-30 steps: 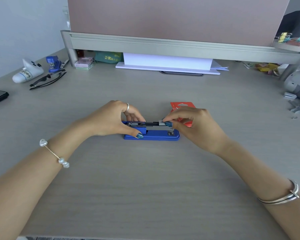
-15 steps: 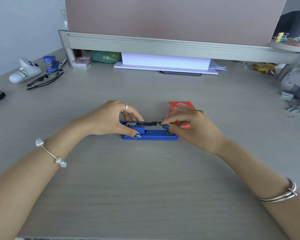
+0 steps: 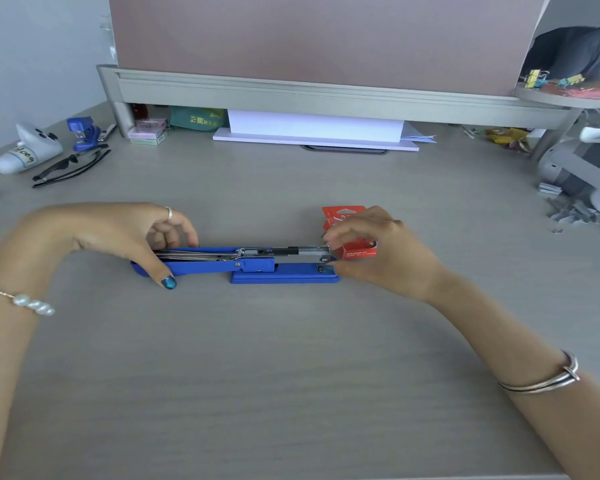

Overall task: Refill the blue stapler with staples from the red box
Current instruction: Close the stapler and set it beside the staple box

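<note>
Blue stapler (image 3: 257, 266) lying open at desk (image 3: 291, 375) centre, lid being pinned flat by left hand (image 3: 118, 233); magazine tip being pinched by right hand (image 3: 371, 251), red box (image 3: 352, 233) just behind. Stiff, springy metal; best gripped by sides.

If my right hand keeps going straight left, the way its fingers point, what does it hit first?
Probably the metal staple channel of the blue stapler: the right hand has its fingertips right at that channel's front end, seemingly touching already, though depth is unclear.
</note>
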A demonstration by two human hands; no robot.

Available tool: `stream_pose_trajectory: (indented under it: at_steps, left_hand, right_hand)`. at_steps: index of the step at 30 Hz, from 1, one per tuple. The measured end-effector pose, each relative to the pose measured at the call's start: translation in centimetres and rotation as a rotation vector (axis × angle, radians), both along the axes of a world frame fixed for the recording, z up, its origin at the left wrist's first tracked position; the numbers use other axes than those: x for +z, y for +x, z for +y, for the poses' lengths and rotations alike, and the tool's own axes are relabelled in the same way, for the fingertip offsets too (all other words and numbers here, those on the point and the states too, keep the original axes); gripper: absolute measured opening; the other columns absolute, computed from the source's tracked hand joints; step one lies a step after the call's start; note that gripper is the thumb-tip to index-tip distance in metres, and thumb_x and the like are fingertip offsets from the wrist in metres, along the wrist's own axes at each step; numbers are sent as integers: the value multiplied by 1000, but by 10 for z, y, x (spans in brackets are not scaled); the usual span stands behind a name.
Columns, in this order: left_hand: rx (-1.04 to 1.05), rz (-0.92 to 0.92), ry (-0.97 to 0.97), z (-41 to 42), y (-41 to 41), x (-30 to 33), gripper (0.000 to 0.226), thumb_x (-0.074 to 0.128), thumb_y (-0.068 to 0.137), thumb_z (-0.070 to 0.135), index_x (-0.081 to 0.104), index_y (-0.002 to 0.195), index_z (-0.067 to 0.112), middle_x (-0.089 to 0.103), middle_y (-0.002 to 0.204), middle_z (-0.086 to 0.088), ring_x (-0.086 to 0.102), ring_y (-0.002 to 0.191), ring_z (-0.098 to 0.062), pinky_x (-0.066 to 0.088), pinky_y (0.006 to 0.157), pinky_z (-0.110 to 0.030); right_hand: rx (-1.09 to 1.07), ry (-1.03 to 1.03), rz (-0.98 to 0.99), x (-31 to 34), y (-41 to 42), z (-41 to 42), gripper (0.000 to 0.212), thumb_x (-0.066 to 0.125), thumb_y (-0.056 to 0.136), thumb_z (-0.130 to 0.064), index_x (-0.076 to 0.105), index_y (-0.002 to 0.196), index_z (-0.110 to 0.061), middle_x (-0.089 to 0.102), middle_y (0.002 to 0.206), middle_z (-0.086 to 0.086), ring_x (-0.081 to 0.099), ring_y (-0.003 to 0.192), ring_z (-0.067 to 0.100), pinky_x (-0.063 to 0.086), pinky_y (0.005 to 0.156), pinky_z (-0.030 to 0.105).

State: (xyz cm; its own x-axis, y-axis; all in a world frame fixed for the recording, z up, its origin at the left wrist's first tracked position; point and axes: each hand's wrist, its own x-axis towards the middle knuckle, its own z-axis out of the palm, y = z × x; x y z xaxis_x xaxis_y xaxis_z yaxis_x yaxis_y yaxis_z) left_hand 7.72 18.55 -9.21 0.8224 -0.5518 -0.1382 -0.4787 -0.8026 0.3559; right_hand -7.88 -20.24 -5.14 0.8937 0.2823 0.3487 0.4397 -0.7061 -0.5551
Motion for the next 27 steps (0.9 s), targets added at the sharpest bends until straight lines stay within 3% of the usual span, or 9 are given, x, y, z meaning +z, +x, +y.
stream_pose_trajectory:
  at_steps: [3,5,10,12,14,18,22,24,27]
  left_hand:
    - [67,-19,-30,-20,-23,25,74,86,48,55,55,115,44,70,101,14,68,90,-9,57,79,-39]
    - [86,-24,-142,-21,-28,35,71,89,50,46,58,113,41,72,100,9,69,89,-16,56,78,-48]
    - [104,-67,-471,-35,-49,68,68,88,59,27,56,119,36,69,107,0,66,97,-28,51,85,-56]
    - [59,-76,-591,-56,-66,80,61,84,61,18,58,115,28,70,102,-1,65,91,-25,53,86,-46]
    - [34,-78,-761,-81,-91,91,53,85,54,18,63,102,26,72,83,5,63,76,-14,56,77,-26]
    - [38,-61,-933,-121,-118,91,51,85,39,47,66,85,36,72,78,15,61,72,-3,52,68,-15]
    - [60,-38,-981,-145,-121,78,38,79,50,38,66,85,34,74,87,7,62,80,-8,50,74,-20]
    - [66,-35,-983,-153,-123,72,38,78,52,37,67,89,33,73,95,-1,63,85,-11,50,76,-22]
    - [96,-10,-993,-161,-123,65,39,77,51,41,69,89,36,73,88,11,63,84,-5,50,75,-16]
  right_hand:
    - [7,-38,40,-2,0,-2,23,77,68,-17,68,90,-22,69,84,-9,47,100,2,40,86,19]
    - [17,-47,70,0,-1,-3,25,79,66,-21,68,88,-25,69,87,-9,47,106,13,42,88,24]
    - [60,-60,103,-1,1,-3,32,82,61,-23,63,84,-34,69,91,-9,42,101,-4,40,85,14]
    - [70,-57,89,-1,2,-2,32,82,62,-22,62,83,-35,70,91,-7,41,97,-9,39,83,12]
    - [68,-51,87,-1,1,-2,33,82,62,-22,61,83,-35,71,92,-6,43,99,-3,41,86,19]
    - [59,-57,76,-1,1,-2,32,82,62,-24,64,87,-33,71,90,-7,48,102,13,45,88,34]
    - [38,-77,59,-2,3,-1,36,82,61,-25,67,93,-27,65,82,-18,47,101,12,42,88,27]
    - [39,-84,51,-1,4,-1,37,82,61,-25,67,95,-25,62,80,-22,44,98,2,39,86,21]
    - [44,-75,58,-1,4,-1,36,83,61,-25,67,93,-25,61,78,-23,40,92,-15,34,84,13]
